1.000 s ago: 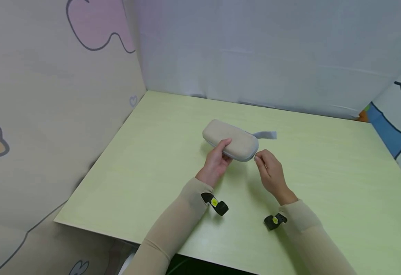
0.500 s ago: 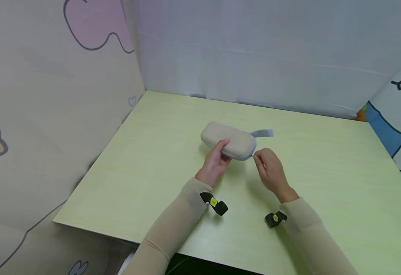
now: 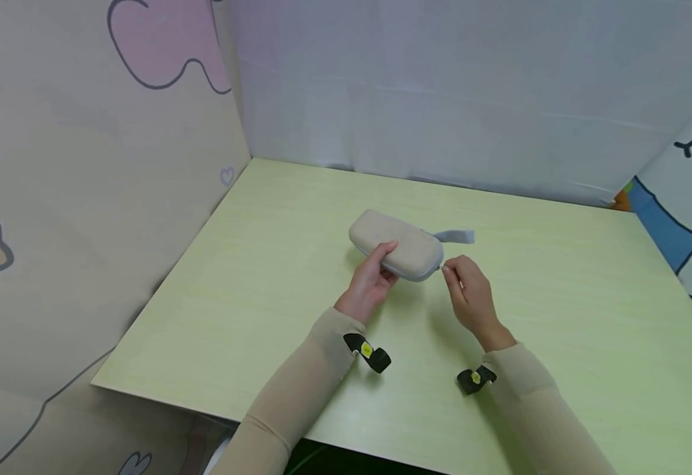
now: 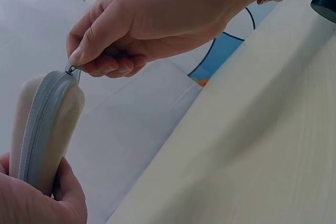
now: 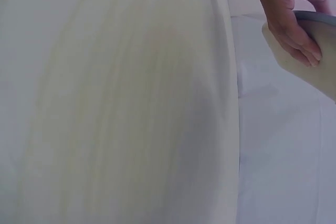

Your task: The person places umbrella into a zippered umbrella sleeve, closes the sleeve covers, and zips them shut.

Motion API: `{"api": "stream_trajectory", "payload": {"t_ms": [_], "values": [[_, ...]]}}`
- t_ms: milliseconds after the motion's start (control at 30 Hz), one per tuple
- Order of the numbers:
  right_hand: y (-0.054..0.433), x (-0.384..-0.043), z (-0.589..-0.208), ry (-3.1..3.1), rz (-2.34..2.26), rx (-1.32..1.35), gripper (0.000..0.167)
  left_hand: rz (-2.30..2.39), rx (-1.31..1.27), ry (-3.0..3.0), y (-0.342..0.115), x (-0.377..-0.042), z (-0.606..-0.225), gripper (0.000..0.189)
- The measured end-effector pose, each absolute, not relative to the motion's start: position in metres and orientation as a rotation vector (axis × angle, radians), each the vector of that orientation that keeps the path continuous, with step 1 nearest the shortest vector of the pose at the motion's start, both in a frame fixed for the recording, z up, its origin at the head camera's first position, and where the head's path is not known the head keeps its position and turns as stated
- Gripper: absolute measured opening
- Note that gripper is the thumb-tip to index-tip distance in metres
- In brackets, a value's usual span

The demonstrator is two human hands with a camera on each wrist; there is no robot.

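Observation:
A beige oblong zip case [image 3: 396, 241] with rounded ends is held tilted over the table. My left hand [image 3: 371, 282] grips its near side, thumb on the top face and fingers underneath. With thumb and forefinger, my right hand [image 3: 470, 290] pinches the small metal zipper pull [image 4: 71, 70] at the case's right end. In the left wrist view the grey-blue zipper band [image 4: 39, 124] runs along the case's edge with its teeth together. A grey-blue strap [image 3: 457, 236] sticks out at the far right side. The right wrist view catches my left fingers curled round the case [image 5: 320, 38].
The pale yellow-green table [image 3: 233, 297] lies under both arms. A whitish sheet wall [image 3: 440, 99] stands behind it, and a wall with cartoon drawings [image 3: 84, 165] runs along the left. Black wrist cameras [image 3: 375, 356] are strapped to both sleeves.
The case and both hands shift only slightly, a little left and then back right. The left hand's grip on the case and the right hand's pinch on the zipper pull stay the same.

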State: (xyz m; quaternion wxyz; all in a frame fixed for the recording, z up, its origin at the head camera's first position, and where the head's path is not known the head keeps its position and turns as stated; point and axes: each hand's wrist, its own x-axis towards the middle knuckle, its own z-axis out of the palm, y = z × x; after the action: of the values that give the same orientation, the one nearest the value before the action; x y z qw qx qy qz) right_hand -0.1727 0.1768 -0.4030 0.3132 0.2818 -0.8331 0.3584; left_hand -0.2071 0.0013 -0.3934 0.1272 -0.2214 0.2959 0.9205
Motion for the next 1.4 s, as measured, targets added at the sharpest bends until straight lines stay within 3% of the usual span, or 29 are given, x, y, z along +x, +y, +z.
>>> {"api": "stream_trajectory", "payload": {"t_ms": [1133,1400], "values": [[0.182,-0.173,-0.402,-2.196,1.119,0.636,0.008,2.563,-0.465,0.981,-0.013,-0.213,-0.4,0.044],[0.172,-0.164,-0.385,-2.219,1.192,0.577,0.009,2.532,-0.404,1.071,-0.016,-0.213,-0.397,0.045]]}}
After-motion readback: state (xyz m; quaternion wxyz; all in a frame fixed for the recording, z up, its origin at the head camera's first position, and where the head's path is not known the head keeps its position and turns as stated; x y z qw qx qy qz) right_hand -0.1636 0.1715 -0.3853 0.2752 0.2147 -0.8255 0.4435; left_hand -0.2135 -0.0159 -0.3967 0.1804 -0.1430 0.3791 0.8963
